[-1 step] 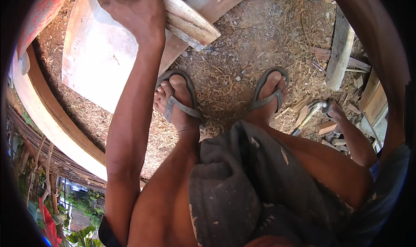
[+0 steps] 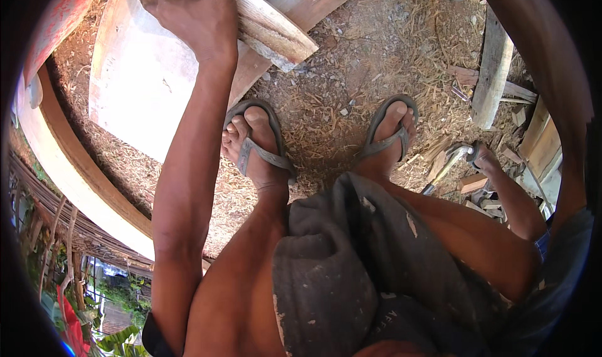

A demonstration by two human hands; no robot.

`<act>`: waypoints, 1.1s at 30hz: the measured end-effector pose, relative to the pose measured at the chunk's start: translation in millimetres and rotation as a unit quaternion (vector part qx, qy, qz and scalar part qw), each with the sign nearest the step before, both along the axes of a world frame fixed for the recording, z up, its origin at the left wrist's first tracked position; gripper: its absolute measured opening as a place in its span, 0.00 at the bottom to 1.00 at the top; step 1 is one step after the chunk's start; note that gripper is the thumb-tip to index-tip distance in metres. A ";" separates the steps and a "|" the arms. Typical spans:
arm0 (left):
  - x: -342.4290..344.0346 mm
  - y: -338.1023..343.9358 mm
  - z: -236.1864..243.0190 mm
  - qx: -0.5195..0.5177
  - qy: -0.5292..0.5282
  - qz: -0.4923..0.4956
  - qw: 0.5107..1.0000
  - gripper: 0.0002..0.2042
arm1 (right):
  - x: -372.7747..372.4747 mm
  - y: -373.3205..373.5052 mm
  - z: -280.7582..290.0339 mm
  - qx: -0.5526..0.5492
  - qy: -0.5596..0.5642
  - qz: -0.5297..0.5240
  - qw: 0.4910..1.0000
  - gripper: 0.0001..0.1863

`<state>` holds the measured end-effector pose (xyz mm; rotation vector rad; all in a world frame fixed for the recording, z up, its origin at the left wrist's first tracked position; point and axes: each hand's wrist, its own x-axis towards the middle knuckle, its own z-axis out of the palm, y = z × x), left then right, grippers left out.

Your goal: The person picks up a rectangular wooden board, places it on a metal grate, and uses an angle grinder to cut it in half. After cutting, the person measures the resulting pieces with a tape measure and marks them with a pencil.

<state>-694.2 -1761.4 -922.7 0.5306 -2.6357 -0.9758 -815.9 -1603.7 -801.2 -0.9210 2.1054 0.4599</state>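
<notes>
My left hand (image 2: 194, 18) is at the upper left, gripping a rough-edged wooden plank (image 2: 276, 28). The thumb side shows, while the top edge of the picture cuts off some fingers. Beneath the plank lies a broad, pale wooden board (image 2: 141, 75), sunlit almost white. Another flat board (image 2: 316, 3) runs out beyond the plank. My right arm (image 2: 549, 43) curves up along the right rim, and its hand is outside the picture.
My sandalled feet stand on soil strewn with wood shavings (image 2: 326, 106). At right, another person's hand (image 2: 486, 158) is at a bent metal handle (image 2: 451, 164), near wood offcuts (image 2: 473, 183) and a grey plank (image 2: 492, 75). A curved timber (image 2: 88, 162) lies left.
</notes>
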 end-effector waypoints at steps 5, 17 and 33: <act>-0.7 -0.3 1.5 0.003 0.008 -0.005 1.000 0.37 | 7.4 -5.7 -5.2 0.036 0.017 0.020 0.999 0.15; -3.4 10.8 6.5 0.054 0.009 0.027 0.998 0.38 | 12.4 -9.6 -13.1 0.065 0.052 0.058 0.995 0.17; -8.0 3.7 7.0 0.074 0.043 -0.028 0.996 0.44 | -2.8 -8.4 -29.3 0.035 0.025 0.063 0.997 0.15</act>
